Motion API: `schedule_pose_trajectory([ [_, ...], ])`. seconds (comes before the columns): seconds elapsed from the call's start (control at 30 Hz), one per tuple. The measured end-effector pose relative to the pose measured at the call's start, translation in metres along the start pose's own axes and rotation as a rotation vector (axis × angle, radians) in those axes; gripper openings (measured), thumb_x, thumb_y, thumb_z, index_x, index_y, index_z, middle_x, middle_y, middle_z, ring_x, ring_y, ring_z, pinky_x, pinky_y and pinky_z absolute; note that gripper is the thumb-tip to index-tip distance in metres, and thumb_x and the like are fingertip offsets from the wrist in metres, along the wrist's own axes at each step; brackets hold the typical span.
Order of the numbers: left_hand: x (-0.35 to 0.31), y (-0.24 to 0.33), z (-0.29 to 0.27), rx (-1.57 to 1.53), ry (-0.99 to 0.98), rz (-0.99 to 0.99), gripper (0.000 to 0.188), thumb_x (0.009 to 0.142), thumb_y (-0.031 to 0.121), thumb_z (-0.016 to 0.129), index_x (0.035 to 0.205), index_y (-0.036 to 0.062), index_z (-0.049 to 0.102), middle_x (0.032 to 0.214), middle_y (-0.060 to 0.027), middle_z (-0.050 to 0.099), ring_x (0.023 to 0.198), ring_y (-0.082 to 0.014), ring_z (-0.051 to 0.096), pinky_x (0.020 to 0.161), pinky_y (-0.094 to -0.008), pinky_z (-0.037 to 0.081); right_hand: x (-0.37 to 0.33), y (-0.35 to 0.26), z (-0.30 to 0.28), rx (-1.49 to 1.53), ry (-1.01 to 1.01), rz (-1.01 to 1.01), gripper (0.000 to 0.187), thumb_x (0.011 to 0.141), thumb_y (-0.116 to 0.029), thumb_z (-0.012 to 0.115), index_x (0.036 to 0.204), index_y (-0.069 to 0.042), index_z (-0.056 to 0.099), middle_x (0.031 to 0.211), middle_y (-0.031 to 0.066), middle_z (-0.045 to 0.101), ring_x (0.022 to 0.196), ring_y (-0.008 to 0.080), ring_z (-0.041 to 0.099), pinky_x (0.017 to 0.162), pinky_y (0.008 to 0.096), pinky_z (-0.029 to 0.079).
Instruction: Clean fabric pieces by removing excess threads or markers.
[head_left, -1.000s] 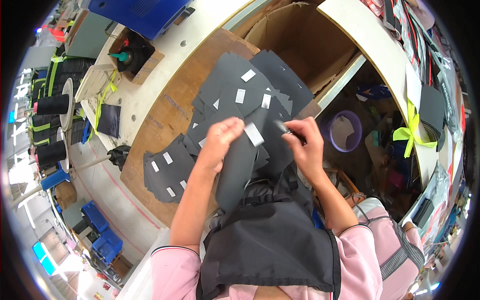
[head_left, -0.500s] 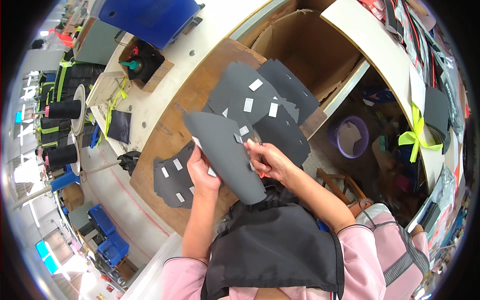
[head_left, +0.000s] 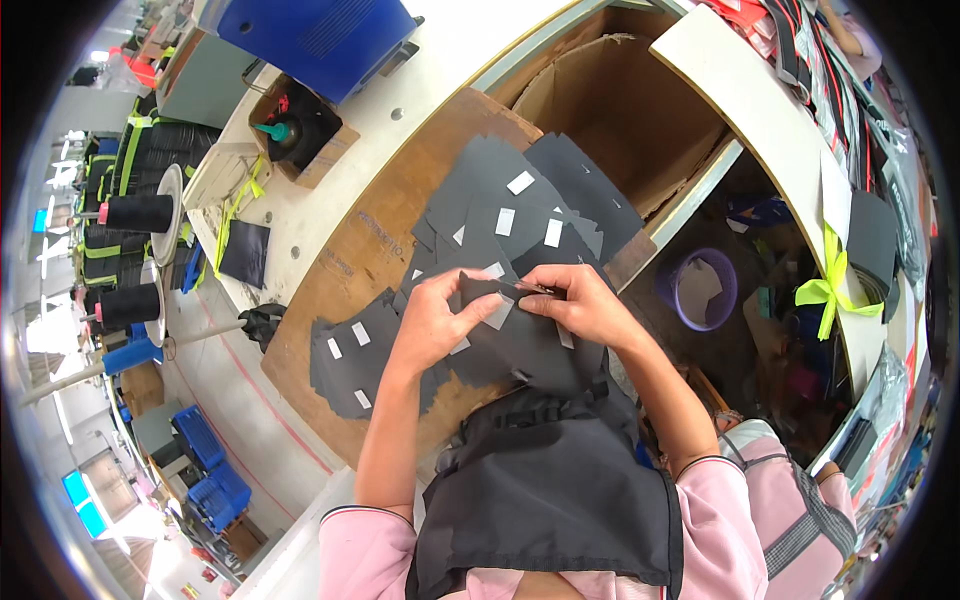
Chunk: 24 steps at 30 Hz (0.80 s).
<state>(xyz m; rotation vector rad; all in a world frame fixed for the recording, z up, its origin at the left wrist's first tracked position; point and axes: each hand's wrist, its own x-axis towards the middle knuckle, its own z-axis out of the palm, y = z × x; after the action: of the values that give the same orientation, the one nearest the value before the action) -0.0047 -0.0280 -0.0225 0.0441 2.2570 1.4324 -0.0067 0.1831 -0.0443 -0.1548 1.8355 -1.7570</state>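
Observation:
A dark grey fabric panel [head_left: 530,350] with small white labels hangs between my two hands, in front of my black apron. My left hand [head_left: 435,325] pinches its upper left edge, thumb on the near face. My right hand [head_left: 580,305] is closed at the upper right edge, fingertips only a short gap from the left thumb. Something thin shows at the right fingertips, too small to name. Beyond my hands, a stack of grey panels [head_left: 470,190] with white labels overlaps darker panels [head_left: 585,185]. Another labelled pile [head_left: 345,375] lies to the left.
The panels lie on a brown wooden board [head_left: 350,270] beside a white table [head_left: 450,50]. A large cardboard box [head_left: 620,110] is at the far right, with a purple bin [head_left: 705,290] below. Black thread cones [head_left: 135,213] stand left. A blue machine [head_left: 310,40] sits at the back.
The panel has gone from upright and tilted to lower and folded toward me, its top edge now between both hands. My left hand has moved up and right, closer to the right one.

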Motion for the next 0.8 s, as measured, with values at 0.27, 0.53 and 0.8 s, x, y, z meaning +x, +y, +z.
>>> schedule_pose_trajectory([
  [0.27, -0.015, -0.005, 0.021, -0.605, 0.066, -0.237, 0.024, 0.088, 0.023, 0.062, 0.091, -0.0008, 0.062, 0.078, 0.0034, 0.057, 0.069, -0.0031, 0.047, 0.061, -0.0214, 0.039, -0.038, -0.012, 0.020, -0.559, 0.486, -0.368, 0.029, 0.070, -0.010, 0.072, 0.097, -0.009, 0.060, 0.086, 0.0058, 0.054, 0.067, 0.0223, 0.057, 0.058, 0.0322, 0.045],
  [0.53, -0.017, 0.012, 0.019, -0.547, 0.017, -0.274, 0.021, 0.090, 0.020, 0.056, 0.087, -0.0011, 0.061, 0.076, 0.0033, 0.056, 0.068, -0.0029, 0.046, 0.060, -0.0215, 0.038, -0.031, -0.018, 0.002, -0.739, 0.250, -0.478, 0.028, 0.068, -0.012, 0.072, 0.094, -0.011, 0.061, 0.081, 0.0026, 0.052, 0.067, 0.0226, 0.054, 0.056, 0.0335, 0.042],
  [0.8, -0.020, 0.010, 0.018, -0.485, 0.023, -0.267, 0.020, 0.089, 0.019, 0.055, 0.080, 0.0017, 0.059, 0.069, 0.0058, 0.052, 0.063, -0.0021, 0.042, 0.055, -0.0215, 0.034, -0.031, -0.016, -0.005, -0.810, 0.210, -0.617, 0.029, 0.066, -0.015, 0.074, 0.091, -0.012, 0.061, 0.077, 0.0023, 0.050, 0.060, 0.0231, 0.052, 0.055, 0.0340, 0.041],
])
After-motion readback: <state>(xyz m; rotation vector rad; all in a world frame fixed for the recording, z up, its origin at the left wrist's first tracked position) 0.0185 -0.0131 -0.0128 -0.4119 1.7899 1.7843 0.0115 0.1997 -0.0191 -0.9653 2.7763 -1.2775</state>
